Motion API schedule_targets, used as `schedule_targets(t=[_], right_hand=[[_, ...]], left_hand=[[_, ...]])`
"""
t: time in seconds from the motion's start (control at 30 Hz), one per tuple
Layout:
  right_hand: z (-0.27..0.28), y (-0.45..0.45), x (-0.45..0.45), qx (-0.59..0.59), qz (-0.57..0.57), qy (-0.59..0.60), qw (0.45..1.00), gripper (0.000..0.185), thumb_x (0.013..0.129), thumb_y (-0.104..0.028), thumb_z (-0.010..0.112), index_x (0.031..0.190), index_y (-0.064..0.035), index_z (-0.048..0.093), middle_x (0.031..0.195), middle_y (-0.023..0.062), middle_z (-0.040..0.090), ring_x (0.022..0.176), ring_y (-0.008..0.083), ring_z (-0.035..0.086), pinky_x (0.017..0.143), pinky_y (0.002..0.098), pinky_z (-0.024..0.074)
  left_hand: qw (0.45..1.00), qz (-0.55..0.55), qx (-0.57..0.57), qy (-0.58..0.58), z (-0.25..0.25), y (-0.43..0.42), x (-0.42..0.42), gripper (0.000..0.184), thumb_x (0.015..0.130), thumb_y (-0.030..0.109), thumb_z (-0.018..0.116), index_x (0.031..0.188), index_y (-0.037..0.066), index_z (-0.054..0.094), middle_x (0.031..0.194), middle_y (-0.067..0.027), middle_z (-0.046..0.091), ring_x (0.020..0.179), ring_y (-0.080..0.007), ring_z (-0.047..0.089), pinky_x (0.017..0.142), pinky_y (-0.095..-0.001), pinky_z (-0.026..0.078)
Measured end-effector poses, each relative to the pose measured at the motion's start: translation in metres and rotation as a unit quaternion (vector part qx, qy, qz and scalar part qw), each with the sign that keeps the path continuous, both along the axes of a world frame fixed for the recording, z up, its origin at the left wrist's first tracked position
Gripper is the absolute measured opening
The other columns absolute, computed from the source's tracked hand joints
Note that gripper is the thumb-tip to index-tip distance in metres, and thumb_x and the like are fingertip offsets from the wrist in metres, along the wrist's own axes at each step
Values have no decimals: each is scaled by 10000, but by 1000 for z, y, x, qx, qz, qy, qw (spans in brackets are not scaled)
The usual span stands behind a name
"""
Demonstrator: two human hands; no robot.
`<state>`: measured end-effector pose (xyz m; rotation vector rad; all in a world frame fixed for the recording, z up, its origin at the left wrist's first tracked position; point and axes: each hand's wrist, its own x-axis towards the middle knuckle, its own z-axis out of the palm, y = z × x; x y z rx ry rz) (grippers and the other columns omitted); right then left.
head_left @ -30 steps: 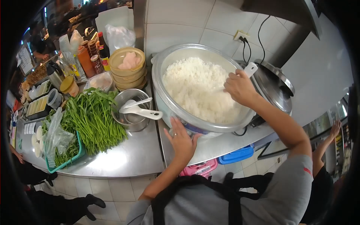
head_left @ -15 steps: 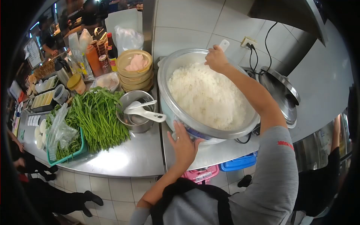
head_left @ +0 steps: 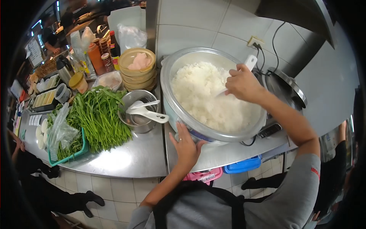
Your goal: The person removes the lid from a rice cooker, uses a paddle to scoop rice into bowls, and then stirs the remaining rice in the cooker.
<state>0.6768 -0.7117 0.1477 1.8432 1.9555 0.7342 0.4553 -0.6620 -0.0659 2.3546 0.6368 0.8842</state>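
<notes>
A large round metal pot (head_left: 167,86) full of white rice (head_left: 202,84) stands tilted-looking on the steel counter. My right hand (head_left: 244,84) is closed round a white paddle (head_left: 250,62), whose handle end sticks out above the fist and whose blade reaches into the rice. The rice below it is blurred. My left hand (head_left: 187,145) rests on the near left outer side of the pot with its fingers apart. To the left, a steel bowl (head_left: 140,124) holds a white ladle (head_left: 152,115) and a white spoon.
Green leafy stalks (head_left: 101,122), a teal basket (head_left: 83,147), stacked clay bowls (head_left: 137,78) and sauce bottles (head_left: 96,59) stand left. Behind the pot are metal lids (head_left: 291,89) and a wall socket (head_left: 254,41). Blue (head_left: 244,165) and pink (head_left: 204,175) containers sit below. Other people stand left and right.
My right hand has moved from the pot's back rim down and right over the rice, with the paddle in it. My left hand has stayed on the pot's side.
</notes>
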Motion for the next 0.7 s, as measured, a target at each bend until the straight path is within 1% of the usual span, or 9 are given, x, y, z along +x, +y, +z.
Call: schedule_targets(t=[0.07,0.1,0.17,0.23,0.27,0.33,0.5,0.57,0.7], right_hand=[[22,21,26,-33,-21,18,999,204,724,-304,657,649,-121,609,694,-11,590,817,182,533,868,381,353],[22,41,49,-11,-60,-54,997,218,747,-327,641,672,-123,643,704,-17,614,865,168,532,871,347,351],[3,77,111,62,-2,-131,990,199,768,-295,630,674,-121,655,714,-12,626,868,171,533,874,337,347],[-32,117,159,92,-37,-230,968,218,784,-307,620,670,-128,668,725,-2,632,879,163,531,882,328,334],[-41,128,157,96,-36,-229,968,218,784,-307,620,670,-128,668,725,-2,632,879,163,531,882,328,334],[-55,146,142,34,-107,-98,989,246,786,-346,616,675,-136,681,714,3,627,880,151,532,887,321,321],[-49,126,104,29,-133,-87,987,285,775,-384,625,666,-127,684,717,11,641,875,155,540,892,322,313],[-47,113,86,32,-66,-43,996,290,766,-377,630,642,-119,677,690,14,637,863,162,541,891,326,321],[-32,85,40,-2,-34,-42,999,277,748,-358,635,630,-109,665,669,4,624,856,173,540,879,331,344]], left_hand=[[1000,-1,-7,6,2,3,-2,1054,716,473,678,1355,-136,101,1393,-359,200,1315,-422,255,1022,-614,59],[1000,-5,-21,13,3,1,-1,1058,712,472,683,1356,-131,101,1393,-358,203,1311,-422,266,1016,-621,66],[1000,-3,-18,9,1,1,-1,1059,710,468,686,1358,-127,97,1393,-356,206,1305,-422,278,1007,-628,78],[1000,0,-13,7,0,1,1,1060,709,465,689,1360,-123,93,1393,-354,209,1299,-422,290,998,-636,90],[1000,-2,-7,0,-1,1,0,1063,707,462,692,1362,-119,89,1393,-352,210,1297,-421,294,992,-640,98],[1000,0,-3,-4,-1,0,0,1066,705,460,695,1365,-114,85,1393,-351,212,1295,-421,298,986,-645,107],[999,-5,-8,-41,-1,0,-1,981,724,461,671,1322,-138,175,1358,-378,255,1299,-451,270,980,-663,118],[999,1,-2,-43,-3,0,0,985,725,470,665,1323,-141,177,1357,-377,258,1304,-448,261,985,-659,113],[999,2,-1,-33,-3,-2,1,1012,728,498,651,1332,-153,166,1367,-373,243,1332,-426,213,1003,-645,92]])
